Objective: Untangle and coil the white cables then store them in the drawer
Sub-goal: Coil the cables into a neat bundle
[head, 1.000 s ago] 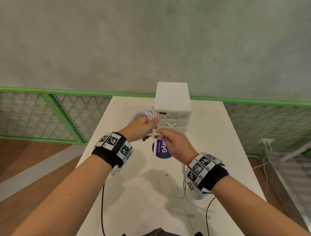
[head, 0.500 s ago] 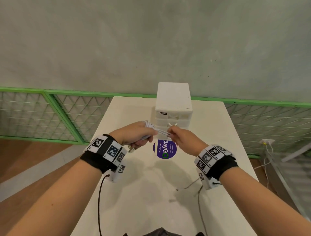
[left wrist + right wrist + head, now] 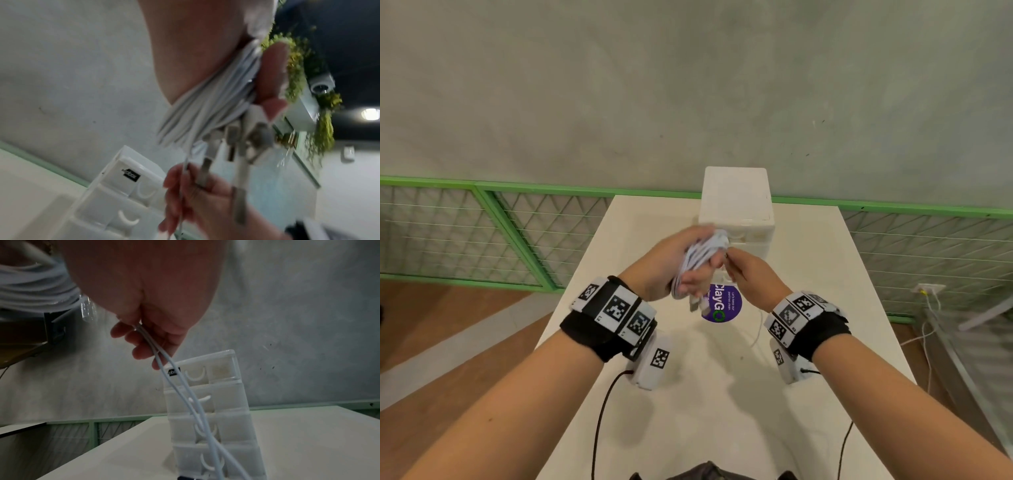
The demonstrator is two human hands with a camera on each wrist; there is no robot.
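Note:
My left hand [image 3: 681, 260] grips a coil of white cables [image 3: 702, 255] above the table, palm turned up, in front of the white drawer unit [image 3: 736, 205]. In the left wrist view the coil [image 3: 205, 104] lies between palm and fingers, and several plug ends [image 3: 232, 142] hang below it. My right hand [image 3: 748, 270] pinches two loose white strands [image 3: 164, 360] just right of the coil. They trail down past the drawer fronts [image 3: 207, 402] to the table [image 3: 756, 329]. All the drawers look closed.
A round purple sticker [image 3: 722, 305] lies on the white table [image 3: 825, 308] under my hands. A green mesh fence [image 3: 482, 233] runs behind the table below a grey wall. Black wrist-camera leads [image 3: 599, 418] hang near the front edge.
My left hand has turned palm up and lifted the coil toward the drawer unit. My right hand has come in close to the coil, still pinching the loose strands.

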